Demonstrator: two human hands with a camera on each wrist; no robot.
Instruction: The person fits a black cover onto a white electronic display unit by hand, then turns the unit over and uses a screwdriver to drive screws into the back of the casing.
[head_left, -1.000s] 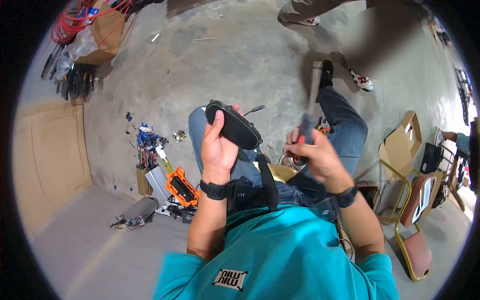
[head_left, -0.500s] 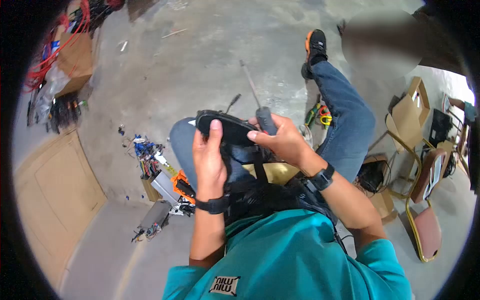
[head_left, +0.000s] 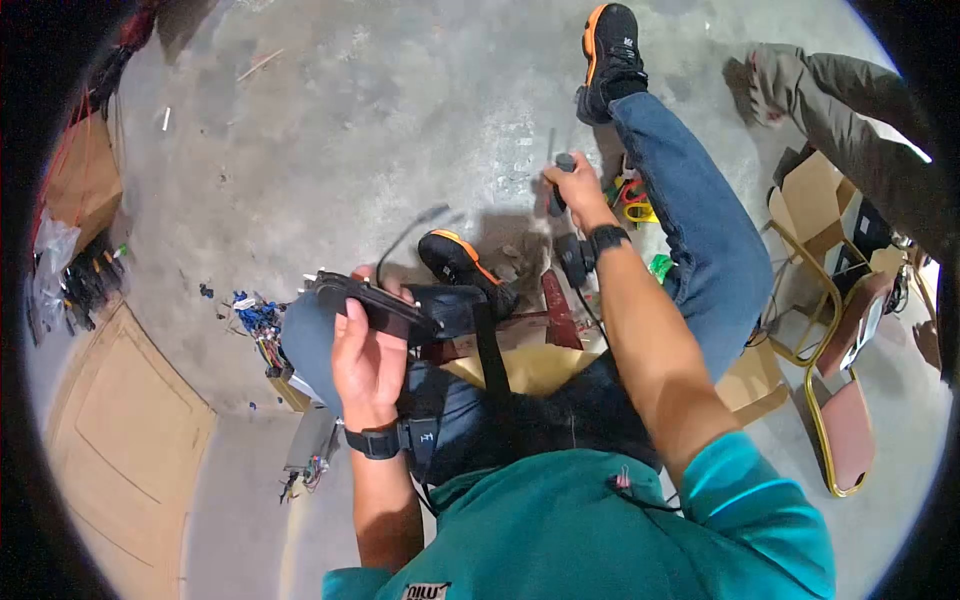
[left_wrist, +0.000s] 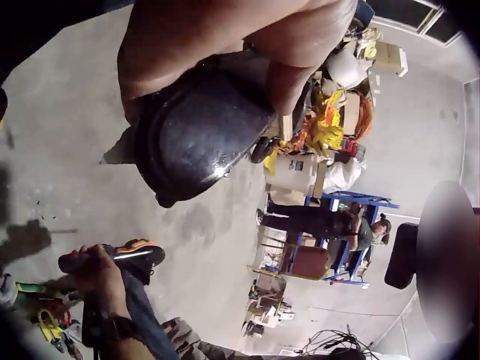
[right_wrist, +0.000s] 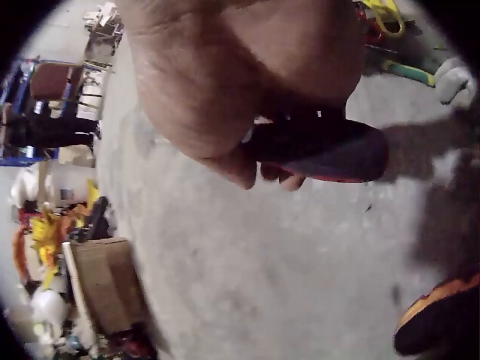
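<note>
My left hand [head_left: 370, 370] grips a black oblong plastic housing [head_left: 372, 308], thumb along its near face and fingers behind. A thin dark cable [head_left: 400, 238] sticks up from it. Close up in the left wrist view, the housing's glossy, rounded back [left_wrist: 202, 131] shows. Out in front, above the floor, my right hand [head_left: 582, 195] holds a screwdriver [head_left: 563, 168] by its thick handle, the shaft pointing away. In the right wrist view, fingers wrap the dark handle [right_wrist: 330, 150], which has red edging. The two hands are well apart.
Yellow-handled scissors [head_left: 640, 212] lie beside my outstretched leg [head_left: 690, 210]. Loose wires [head_left: 255, 315] are heaped at left, with a cardboard box [head_left: 85, 185] farther off. A chair [head_left: 845, 440] stands at right. Another person's leg [head_left: 850, 110] shows at upper right.
My right hand, close to the housing half a second ago, has moved forward and away with the screwdriver. The left hand keeps the housing, now lower and farther left.
</note>
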